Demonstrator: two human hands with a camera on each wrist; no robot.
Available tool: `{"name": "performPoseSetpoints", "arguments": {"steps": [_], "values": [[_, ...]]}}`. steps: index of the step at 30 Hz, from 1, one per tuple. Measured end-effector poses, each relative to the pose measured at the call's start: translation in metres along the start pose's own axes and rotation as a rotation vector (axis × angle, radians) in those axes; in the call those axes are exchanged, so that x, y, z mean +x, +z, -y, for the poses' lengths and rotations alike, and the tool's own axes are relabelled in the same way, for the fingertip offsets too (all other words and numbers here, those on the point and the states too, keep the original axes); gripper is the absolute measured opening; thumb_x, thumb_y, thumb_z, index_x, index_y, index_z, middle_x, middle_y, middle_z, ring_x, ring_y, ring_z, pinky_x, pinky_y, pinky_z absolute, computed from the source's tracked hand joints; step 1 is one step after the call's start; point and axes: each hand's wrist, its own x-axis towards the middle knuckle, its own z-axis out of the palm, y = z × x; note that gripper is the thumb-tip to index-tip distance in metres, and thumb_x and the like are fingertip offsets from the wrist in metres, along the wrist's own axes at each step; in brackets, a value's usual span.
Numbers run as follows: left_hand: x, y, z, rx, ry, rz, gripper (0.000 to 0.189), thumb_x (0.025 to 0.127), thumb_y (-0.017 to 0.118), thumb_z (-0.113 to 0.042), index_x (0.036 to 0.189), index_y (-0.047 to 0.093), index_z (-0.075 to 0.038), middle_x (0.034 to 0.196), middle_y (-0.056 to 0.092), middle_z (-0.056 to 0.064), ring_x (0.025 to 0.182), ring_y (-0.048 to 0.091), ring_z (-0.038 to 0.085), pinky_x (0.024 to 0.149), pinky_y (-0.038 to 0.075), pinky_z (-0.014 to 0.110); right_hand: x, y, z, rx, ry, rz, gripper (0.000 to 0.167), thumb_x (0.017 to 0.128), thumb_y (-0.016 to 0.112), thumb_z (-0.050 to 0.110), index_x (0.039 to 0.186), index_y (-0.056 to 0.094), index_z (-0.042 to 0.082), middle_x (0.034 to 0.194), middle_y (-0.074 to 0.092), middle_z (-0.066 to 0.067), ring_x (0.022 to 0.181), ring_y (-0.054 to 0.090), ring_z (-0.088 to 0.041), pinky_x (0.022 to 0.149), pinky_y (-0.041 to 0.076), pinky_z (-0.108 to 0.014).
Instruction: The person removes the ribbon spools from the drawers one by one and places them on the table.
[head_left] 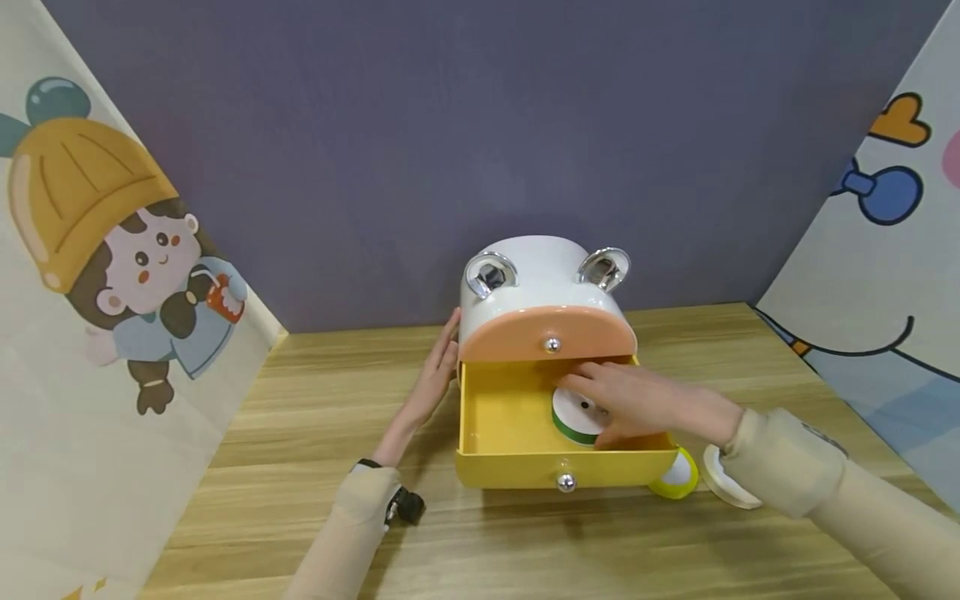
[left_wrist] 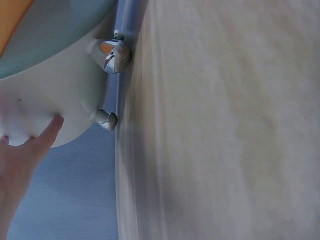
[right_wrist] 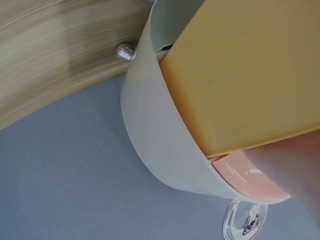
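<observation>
A white drawer box (head_left: 540, 258) with silver ear-shaped loops stands on the table. Its yellow lower drawer (head_left: 502, 417) is pulled out, while the orange upper drawer (head_left: 510, 333) is closed. My right hand (head_left: 630, 400) reaches into the yellow drawer and grips a round white piece with a green side (head_left: 573, 417) and small dark dots on top. The fingers cover part of that piece. In the right wrist view the drawer wall hides the fingers. My left hand (head_left: 435, 379) lies straight-fingered along the box's left side, its fingertips touching the white wall in the left wrist view.
Right of the drawer lie a round piece with a yellow rim (head_left: 684, 477), partly hidden by the drawer, and a round white piece (head_left: 727, 479) near my right sleeve. A grey wall (head_left: 480, 125) rises behind the box. Printed cartoon panels (head_left: 60, 375) flank the wooden table (head_left: 322, 392).
</observation>
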Motion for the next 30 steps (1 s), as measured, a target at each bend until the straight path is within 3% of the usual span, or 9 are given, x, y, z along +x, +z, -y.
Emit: {"name": "performPoseSetpoints", "arguments": {"steps": [6, 16, 20, 27, 30], "values": [[0.002, 0.001, -0.001, -0.003, 0.005, -0.004, 0.051, 0.109, 0.03, -0.039, 0.158, 0.015, -0.039, 0.168, 0.012, -0.006, 0.15, 0.029, 0.036, 0.108, 0.04, 0.066, 0.003, -0.001, -0.001, 0.037, 0.03, 0.037, 0.068, 0.07, 0.089, 0.029, 0.127, 0.055, 0.012, 0.092, 0.049, 0.005, 0.077, 0.042, -0.007, 0.059, 0.035, -0.019], [0.002, 0.001, 0.001, -0.029, -0.022, 0.003, 0.052, 0.11, 0.026, -0.023, 0.16, 0.013, -0.034, 0.169, 0.01, -0.004, 0.151, 0.025, 0.036, 0.109, 0.037, 0.067, 0.003, 0.005, 0.0, 0.015, -0.003, 0.026, 0.068, 0.072, 0.088, 0.033, 0.128, 0.057, 0.01, 0.092, 0.052, 0.006, 0.076, 0.042, -0.006, 0.062, 0.038, -0.019], [0.002, 0.002, -0.003, -0.023, -0.031, 0.004, 0.054, 0.11, 0.023, -0.015, 0.161, 0.01, -0.027, 0.169, 0.007, 0.001, 0.151, 0.024, 0.038, 0.11, 0.037, 0.066, 0.004, 0.008, 0.001, -0.01, -0.035, -0.007, 0.067, 0.072, 0.089, 0.033, 0.127, 0.058, 0.011, 0.097, 0.055, 0.005, 0.078, 0.044, -0.006, 0.065, 0.041, -0.019], [-0.007, 0.006, -0.032, -0.007, -0.019, 0.015, 0.053, 0.11, 0.025, -0.018, 0.161, 0.011, -0.019, 0.169, 0.008, 0.009, 0.149, 0.026, 0.043, 0.109, 0.039, 0.064, 0.002, 0.006, 0.003, -0.049, -0.07, -0.063, 0.073, 0.071, 0.088, 0.036, 0.132, 0.058, 0.01, 0.116, 0.062, -0.002, 0.092, 0.055, -0.011, 0.075, 0.053, -0.027], [-0.007, 0.006, -0.03, -0.011, -0.022, 0.014, 0.053, 0.11, 0.025, -0.018, 0.161, 0.01, -0.02, 0.169, 0.008, 0.008, 0.149, 0.026, 0.043, 0.109, 0.039, 0.064, 0.001, 0.002, 0.005, -0.068, -0.077, -0.08, 0.075, 0.071, 0.089, 0.038, 0.133, 0.058, 0.009, 0.12, 0.062, -0.003, 0.1, 0.059, -0.015, 0.081, 0.056, -0.031]]}}
